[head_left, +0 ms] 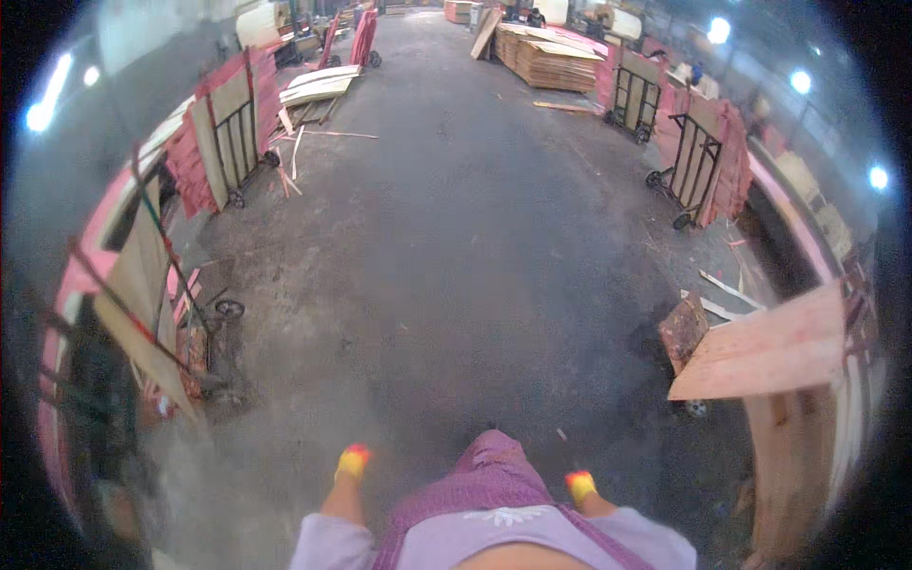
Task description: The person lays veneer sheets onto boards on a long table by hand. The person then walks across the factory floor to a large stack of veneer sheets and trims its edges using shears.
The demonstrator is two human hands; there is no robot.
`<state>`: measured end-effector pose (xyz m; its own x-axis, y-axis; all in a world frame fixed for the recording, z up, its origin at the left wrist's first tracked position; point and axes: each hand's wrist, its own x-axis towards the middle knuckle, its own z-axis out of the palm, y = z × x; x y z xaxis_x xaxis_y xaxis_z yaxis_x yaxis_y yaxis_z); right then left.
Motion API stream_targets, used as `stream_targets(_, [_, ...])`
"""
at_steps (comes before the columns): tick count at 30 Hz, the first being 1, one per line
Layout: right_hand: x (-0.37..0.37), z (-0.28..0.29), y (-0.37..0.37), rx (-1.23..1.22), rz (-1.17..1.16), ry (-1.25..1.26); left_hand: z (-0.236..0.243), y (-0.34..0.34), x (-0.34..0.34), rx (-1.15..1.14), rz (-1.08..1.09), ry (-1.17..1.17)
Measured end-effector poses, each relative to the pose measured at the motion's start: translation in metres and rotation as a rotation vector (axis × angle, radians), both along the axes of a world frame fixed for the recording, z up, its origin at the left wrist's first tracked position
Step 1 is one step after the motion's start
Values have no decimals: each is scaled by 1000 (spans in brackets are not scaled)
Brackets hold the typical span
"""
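Note:
My left hand [352,462], in a yellow covering with red at the fingertips, hangs beside my body over the grey floor [446,285]. On the other side hangs my right hand [580,486], covered in the same yellow and red. Both are small and smeared, so how their fingers are held does not show. Nothing can be seen in either hand, and both are apart from the things around. Between them are my purple apron [475,484] and light lilac sleeves.
Wheeled carts with pink-edged sheets flank the aisle: a left cart [233,133] and a right cart [693,166]. A wood sheet [765,347] juts in at near right, leaning boards [142,294] at near left. A veneer stack [541,59] stands far right; wood scraps [294,157] litter the left.

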<state>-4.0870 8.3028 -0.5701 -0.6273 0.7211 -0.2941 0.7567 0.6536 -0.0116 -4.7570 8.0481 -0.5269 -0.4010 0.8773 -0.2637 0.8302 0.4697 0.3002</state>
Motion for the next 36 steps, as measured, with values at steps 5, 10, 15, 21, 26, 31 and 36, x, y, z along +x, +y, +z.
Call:
stream_targets(5, [-20, 13, -21, -561, -365, -269, 27, 188, -62, 162, 485, -601])
stream_targets(10, [-111, 16, 85, -606, -408, -270, 64, 290, -87, 84, 276, -417])
stream_targets(15, [-260, -17, 318, -424, -299, -168, 26, 318, -161, 103, 126, -302])
stream_targets(21, [-609, 153, 572, -527, -733, 912, -65, 284, -243, 296, 751, -771])
stream_targets(26, [-760, 185, 681, -300, -403, 976, -77, 315, -241, -658, -254, 14])
stream_targets(31, [-769, 171, 715, -407, -289, 430, -48, 417, -333, -649, -74, -143])
stream_targets(36, [-687, 157, 731, -399, -1017, 359, -17, 621, -489, -626, -284, 3])
